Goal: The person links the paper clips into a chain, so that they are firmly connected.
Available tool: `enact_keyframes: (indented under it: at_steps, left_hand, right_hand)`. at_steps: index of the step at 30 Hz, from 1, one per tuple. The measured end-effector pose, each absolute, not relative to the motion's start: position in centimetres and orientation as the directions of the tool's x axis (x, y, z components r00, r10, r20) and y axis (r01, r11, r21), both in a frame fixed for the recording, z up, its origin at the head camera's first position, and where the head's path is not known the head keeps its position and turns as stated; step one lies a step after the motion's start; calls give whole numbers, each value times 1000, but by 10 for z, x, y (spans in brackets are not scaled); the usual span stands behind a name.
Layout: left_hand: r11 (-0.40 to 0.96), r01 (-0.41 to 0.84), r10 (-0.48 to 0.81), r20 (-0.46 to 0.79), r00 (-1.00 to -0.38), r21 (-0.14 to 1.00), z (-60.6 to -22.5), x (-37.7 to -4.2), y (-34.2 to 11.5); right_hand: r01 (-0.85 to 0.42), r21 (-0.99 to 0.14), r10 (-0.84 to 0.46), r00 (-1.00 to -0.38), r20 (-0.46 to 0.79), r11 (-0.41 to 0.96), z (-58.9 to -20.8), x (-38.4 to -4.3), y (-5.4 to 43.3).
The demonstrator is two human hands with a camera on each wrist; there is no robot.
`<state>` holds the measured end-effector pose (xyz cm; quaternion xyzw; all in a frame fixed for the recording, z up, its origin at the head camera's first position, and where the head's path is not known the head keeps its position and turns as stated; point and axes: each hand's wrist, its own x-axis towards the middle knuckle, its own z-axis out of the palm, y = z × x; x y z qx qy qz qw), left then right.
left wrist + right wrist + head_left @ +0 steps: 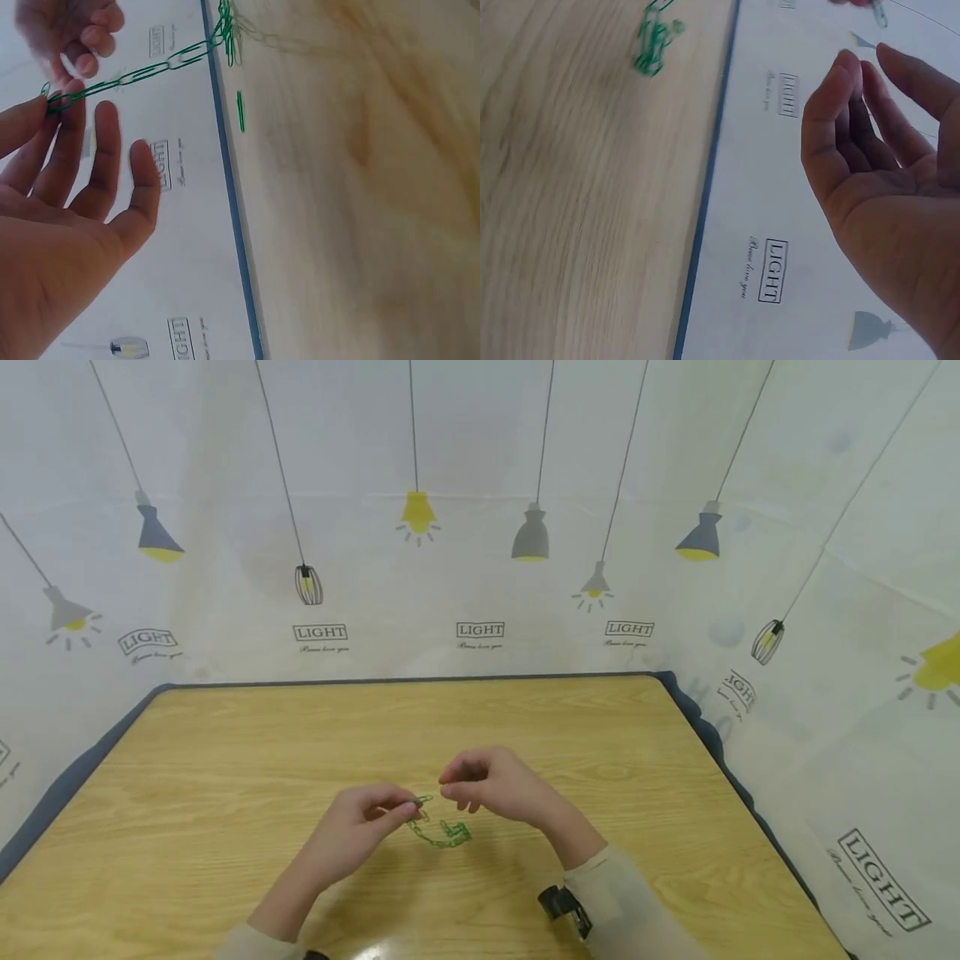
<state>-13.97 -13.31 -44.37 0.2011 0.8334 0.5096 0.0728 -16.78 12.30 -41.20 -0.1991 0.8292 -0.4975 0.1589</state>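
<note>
A chain of green paper clips [442, 835] hangs from my left hand [411, 806] down to a small heap on the wooden table [225, 760]. In the left wrist view, the thumb and forefinger of the left hand [54, 101] pinch the top clip, and the chain [161, 67] runs taut toward the heap. One loose green clip [241, 111] lies on the table beside it. My right hand [453, 789] hovers just right of the pinched end, apart from it. The right wrist view shows that hand [862, 67] with relaxed fingers and nothing in it, the heap [654, 45] far off.
The table has a dark blue edge [697, 710] and is enclosed by white walls printed with lamps [480, 568]. A black strap [562, 906] sits on my right wrist. Bare wood lies on all sides of the hands.
</note>
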Motion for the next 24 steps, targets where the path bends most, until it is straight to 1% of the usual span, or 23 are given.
enact_keyframes:
  at_steps: [3,6,10,15,17,21,24]
  left_hand:
    - [383,212,383,54,-922,899,-445,-139,-139]
    - [364,152,351,16,-936,919,-448,-139,-142]
    - [331,88,327,-27,-945,940,-453,-139,-144]
    - [302,76,327,-28,-945,950,-455,-138,-146]
    - [305,78,323,-26,-946,949,-453,-137,-148]
    - [312,82,297,-16,-955,947,-447,-135,-153]
    - [299,81,291,-10,-957,951,-444,-135,-156]
  right_hand:
    - [-230,-833,-497,-865,-61,503,-422,-184,119]
    - [-286,-771,-529,-845,-78,570,-436,-202,114]
    - [-293,-750,-570,-811,-135,594,-453,-221,111]
    - [-246,-759,-612,-753,-242,602,-465,-233,108]
    - [-251,-750,-631,-727,-271,612,-467,-235,107]
    - [-291,-722,-649,-707,-279,628,-470,-237,100]
    - [-303,-707,-647,-709,-281,639,-472,-237,96]
